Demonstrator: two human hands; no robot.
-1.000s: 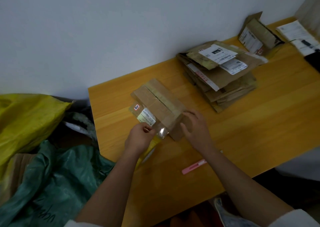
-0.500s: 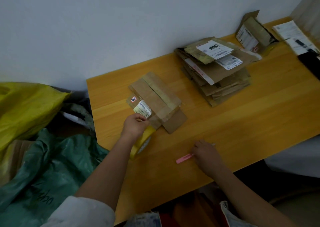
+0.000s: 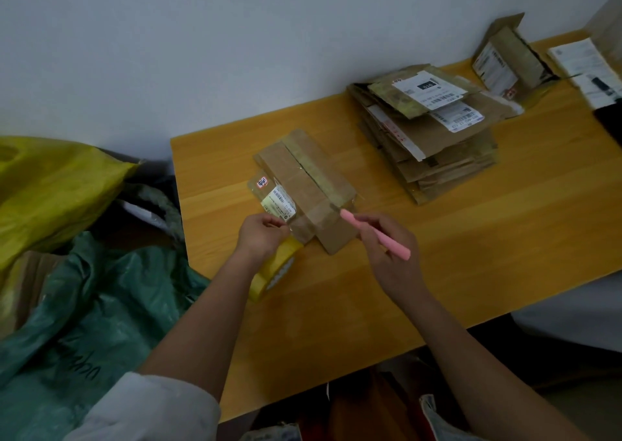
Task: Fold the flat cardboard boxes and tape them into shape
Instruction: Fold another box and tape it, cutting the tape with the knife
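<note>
Cardboard box, folded low, lay on the wooden table near its left end, just beyond both hands. Brown, with a glossy taped seam and a white barcode label on the near-left flap.

Handling, as I judged it: light, stiff across the panels, weak at the creases; the taped surface looked slick. Best held by the panel edges, not the loose flap.

Left hand: fingers pinched a clear strip of tape at the box's near corner, with the yellow tape roll partly under the wrist.

Right hand: curled around a pink cutter, its tip touching or just above the box's near-right edge; I could not tell which.

Stack of flat cardboard boxes: well apart, farther right, with shipping labels on top.

Further items: one opened box against the wall; papers at the right edge, cut off; yellow bag and green bag off the table, left.

Hard to make out: the tape strip, nearly invisible in dim light; any blade on the cutter; label text; how many boxes were in the stack.
</note>
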